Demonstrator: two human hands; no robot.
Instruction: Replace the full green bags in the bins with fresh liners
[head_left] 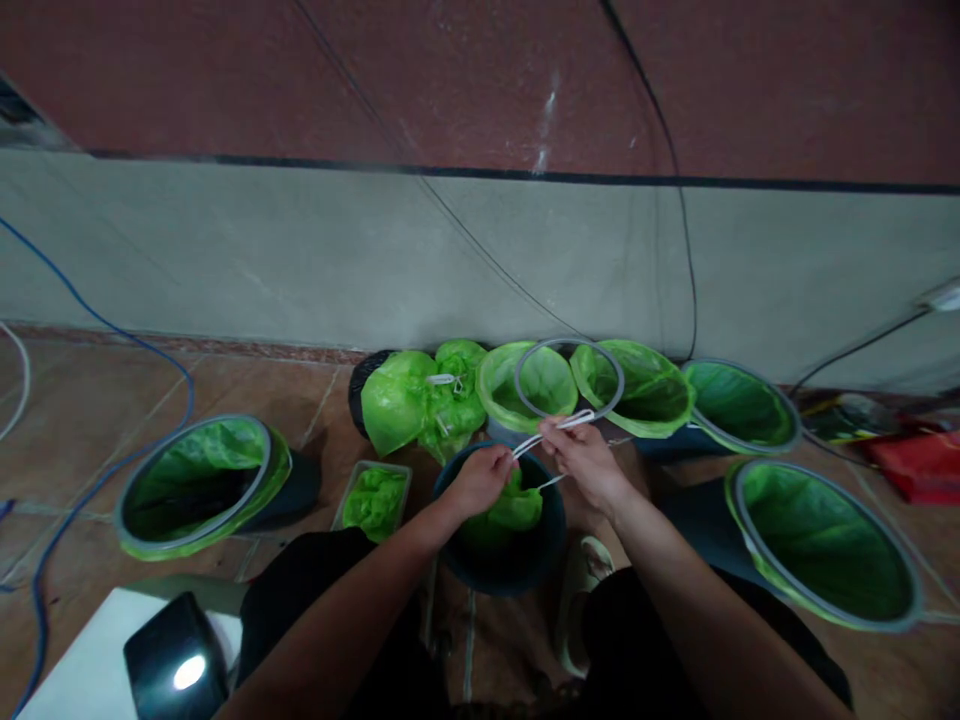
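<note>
A dark round bin [501,560] stands on the floor between my knees with a green plastic bag [510,510] bunched inside it. My left hand [480,478] is closed on the bag's white drawstring [551,432] over the bin's mouth. My right hand [586,458] pinches the same white string and also holds a grey ring [568,378], lifted above the bin.
Several bins lined with green bags lie on their sides: one at left [199,485], others at right [821,545] and along the wall [739,405]. A clear tray of folded green bags [373,497] sits left of the bin. Cables cross the tiled floor. A black device [174,658] sits bottom left.
</note>
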